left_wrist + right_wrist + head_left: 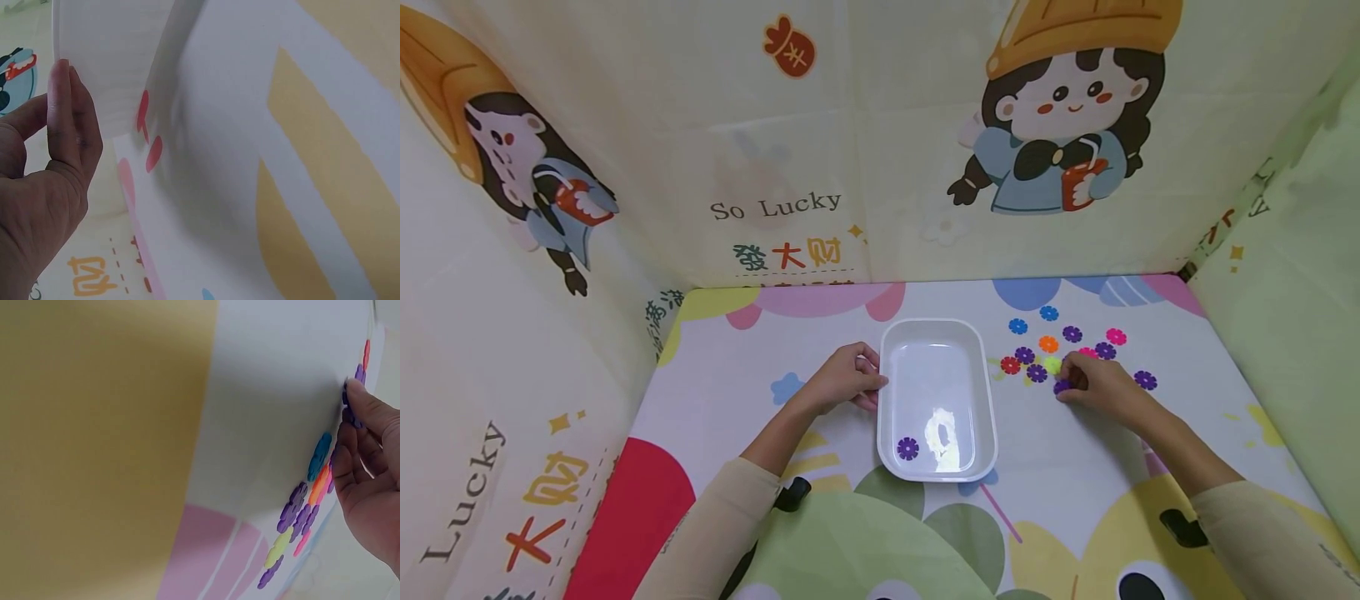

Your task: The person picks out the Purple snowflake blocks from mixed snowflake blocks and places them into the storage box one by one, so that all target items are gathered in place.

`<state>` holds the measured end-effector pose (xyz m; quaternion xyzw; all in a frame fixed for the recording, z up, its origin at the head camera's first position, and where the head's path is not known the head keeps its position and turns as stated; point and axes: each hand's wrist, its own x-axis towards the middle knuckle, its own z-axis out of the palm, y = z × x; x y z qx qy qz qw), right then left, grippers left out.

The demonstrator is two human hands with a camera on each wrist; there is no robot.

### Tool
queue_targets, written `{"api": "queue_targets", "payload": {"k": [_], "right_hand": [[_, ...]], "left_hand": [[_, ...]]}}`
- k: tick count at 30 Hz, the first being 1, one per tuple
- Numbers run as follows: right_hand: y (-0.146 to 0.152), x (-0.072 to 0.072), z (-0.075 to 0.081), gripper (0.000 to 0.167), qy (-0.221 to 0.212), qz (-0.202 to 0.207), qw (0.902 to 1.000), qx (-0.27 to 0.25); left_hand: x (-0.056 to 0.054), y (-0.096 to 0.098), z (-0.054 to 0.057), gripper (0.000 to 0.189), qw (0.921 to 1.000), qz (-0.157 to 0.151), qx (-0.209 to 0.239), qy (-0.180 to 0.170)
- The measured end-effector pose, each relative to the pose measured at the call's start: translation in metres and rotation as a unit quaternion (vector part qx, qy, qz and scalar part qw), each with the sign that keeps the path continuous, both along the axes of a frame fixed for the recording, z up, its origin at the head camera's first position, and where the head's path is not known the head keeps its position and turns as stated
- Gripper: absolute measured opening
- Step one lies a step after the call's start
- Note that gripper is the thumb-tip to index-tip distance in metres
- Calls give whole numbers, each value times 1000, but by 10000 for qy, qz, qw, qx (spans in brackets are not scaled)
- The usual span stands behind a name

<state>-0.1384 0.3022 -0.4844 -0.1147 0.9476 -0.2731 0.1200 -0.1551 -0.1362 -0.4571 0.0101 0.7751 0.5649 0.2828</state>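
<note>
A white rectangular tray (936,332) sits mid-table, with one purple notched disc (907,448) lying in its near left corner. My left hand (847,379) grips the tray's left rim, thumb at the edge and fingers against the outer wall; the left wrist view shows those fingers (61,119) at the wall. To the right of the tray, my right hand (1097,385) pinches a purple flower-shaped disc (1062,387) between thumb and fingers, at the table surface. In the right wrist view that disc (352,415) shows edge-on by the thumb tip.
Several flower-shaped discs lie scattered around my right hand, among them a red disc (1011,365), an orange disc (1048,344), a blue disc (1018,326) and a pink disc (1116,336). Printed cloth walls (910,167) enclose the table's back and sides.
</note>
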Motion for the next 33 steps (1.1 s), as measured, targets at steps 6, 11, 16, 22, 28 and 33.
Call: {"api": "queue_targets", "payload": {"k": [6, 11, 16, 22, 28, 33], "right_hand": [[0, 2, -1, 25, 171, 64, 9998, -28], [-1, 3, 0, 20, 343, 169, 9992, -112], [-2, 2, 5, 18, 457, 306, 9983, -169], [-6, -1, 15, 17, 510, 389, 9978, -138], [-20, -3, 31, 18, 488, 395, 9978, -230], [-40, -7, 41, 17, 375, 533, 9965, -530]], "left_hand": [[0, 0, -1, 33, 10000, -30, 7, 44], [-1, 0, -1, 33, 10000, -45, -31, 48], [-1, 0, -1, 33, 9999, -36, -108, 43], [-2, 1, -2, 34, 9999, -63, -60, 61], [-3, 1, -4, 34, 9999, -78, 63, 72], [-2, 0, -1, 34, 10000, -80, -28, 41]]}}
